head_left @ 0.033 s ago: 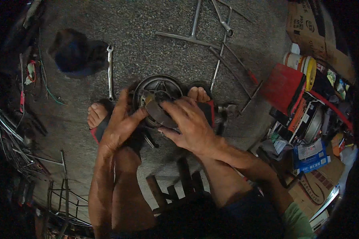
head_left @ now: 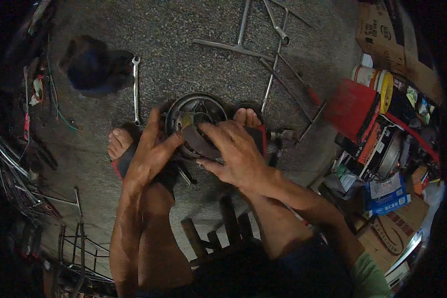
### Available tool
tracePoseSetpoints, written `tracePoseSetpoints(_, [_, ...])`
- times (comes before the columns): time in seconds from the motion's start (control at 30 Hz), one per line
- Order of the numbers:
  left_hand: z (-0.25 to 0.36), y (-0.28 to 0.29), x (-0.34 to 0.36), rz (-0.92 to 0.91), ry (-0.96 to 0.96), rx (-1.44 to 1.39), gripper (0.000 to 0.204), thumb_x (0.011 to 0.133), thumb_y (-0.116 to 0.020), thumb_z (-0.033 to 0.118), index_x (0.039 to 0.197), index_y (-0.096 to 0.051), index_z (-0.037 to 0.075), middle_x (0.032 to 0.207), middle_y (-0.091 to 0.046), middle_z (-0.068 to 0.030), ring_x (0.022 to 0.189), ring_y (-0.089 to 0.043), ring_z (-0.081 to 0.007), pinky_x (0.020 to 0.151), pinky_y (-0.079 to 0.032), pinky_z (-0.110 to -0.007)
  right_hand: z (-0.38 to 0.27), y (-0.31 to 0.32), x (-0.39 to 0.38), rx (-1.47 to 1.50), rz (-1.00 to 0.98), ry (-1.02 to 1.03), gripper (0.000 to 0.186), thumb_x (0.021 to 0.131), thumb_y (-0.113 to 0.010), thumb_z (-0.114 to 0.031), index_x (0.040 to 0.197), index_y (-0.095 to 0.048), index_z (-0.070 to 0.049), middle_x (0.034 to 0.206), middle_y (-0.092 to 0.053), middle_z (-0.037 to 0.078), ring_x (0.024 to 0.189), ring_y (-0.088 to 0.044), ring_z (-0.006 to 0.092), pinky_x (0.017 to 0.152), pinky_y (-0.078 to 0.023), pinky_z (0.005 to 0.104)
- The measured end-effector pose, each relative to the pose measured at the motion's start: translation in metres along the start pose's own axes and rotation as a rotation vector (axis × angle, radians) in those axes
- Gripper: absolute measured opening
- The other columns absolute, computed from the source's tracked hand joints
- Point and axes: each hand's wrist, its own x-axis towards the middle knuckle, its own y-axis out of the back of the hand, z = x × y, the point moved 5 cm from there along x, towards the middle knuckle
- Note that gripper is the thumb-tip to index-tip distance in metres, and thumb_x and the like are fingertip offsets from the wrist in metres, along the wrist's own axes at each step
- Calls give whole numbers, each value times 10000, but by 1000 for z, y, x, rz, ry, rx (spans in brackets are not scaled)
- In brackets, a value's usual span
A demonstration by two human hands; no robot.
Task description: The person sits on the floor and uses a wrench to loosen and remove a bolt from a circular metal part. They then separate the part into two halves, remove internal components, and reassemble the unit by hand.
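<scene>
A round dark metal drum (head_left: 196, 101), resembling a small wheel hub, sits between my sandalled feet. My left hand (head_left: 150, 154) grips at its left side, thumb reaching inward to a dull yellowish plate (head_left: 186, 121) and a curved dark piece (head_left: 199, 139), like a brake shoe. My right hand (head_left: 237, 158) is on that curved piece from the right, fingertips bent over it and partly hiding it. A steel combination wrench (head_left: 136, 92) lies left of the drum, and a short metal tool (head_left: 185, 175) lies just below it.
A dark cap-like item (head_left: 87, 64) lies upper left. Metal T-handled bars (head_left: 238, 48) lie above. Right are a red case (head_left: 347, 109), a yellow-lidded bucket (head_left: 385, 92) and cardboard boxes (head_left: 382, 30). Piled rods (head_left: 25, 169) line the left; a wooden stool (head_left: 231, 223) is below.
</scene>
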Motion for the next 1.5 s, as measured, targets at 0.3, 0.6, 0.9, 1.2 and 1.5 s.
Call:
tracePoseSetpoints(0.3, [8, -5, 9, 82, -138, 231, 672, 838, -582, 235, 1415, -324, 6, 1286, -522, -264, 1210, -508, -356, 1022, -368, -376, 6, 15, 11, 98, -48, -160, 722, 614, -837, -153, 1237, -500, -10, 1079, -590, 203, 985, -559, 368, 865, -442, 449])
tracePoseSetpoints(0.6, [27, -25, 3, 196, -148, 410, 597, 854, -520, 319, 1389, -426, 71, 1083, -628, -281, 1048, -612, -382, 917, -456, -396, 21, 13, 15, -59, 58, -364, 561, 695, -680, -358, 1126, -543, -25, 881, -598, 251, 810, -540, 423, 747, -387, 513])
tracePoseSetpoints(0.9, [40, -26, 4, 244, -166, 500, 569, 850, -505, 368, 1329, -509, 61, 966, -655, -273, 925, -640, -412, 858, -480, -437, 21, 17, 18, 216, 289, -277, 353, 810, -628, -331, 964, -577, -17, 745, -602, 194, 704, -565, 390, 682, -382, 491])
tracePoseSetpoints(1.2, [47, -26, 2, 240, -181, 518, 517, 879, -486, 380, 1308, -542, 99, 937, -658, -264, 909, -639, -419, 839, -484, -450, 6, 18, 25, -103, 291, -254, 266, 885, -588, -218, 1018, -592, 12, 817, -632, 210, 743, -608, 383, 632, -478, 445])
tracePoseSetpoints(1.5, [52, -24, 6, 243, -228, 578, 481, 906, -484, 390, 1276, -569, 95, 907, -648, -269, 890, -632, -429, 790, -487, -475, 32, 21, 47, 183, 257, -403, 430, 859, -618, -389, 833, -596, 40, 668, -597, 278, 663, -624, 449, 579, -481, 499])
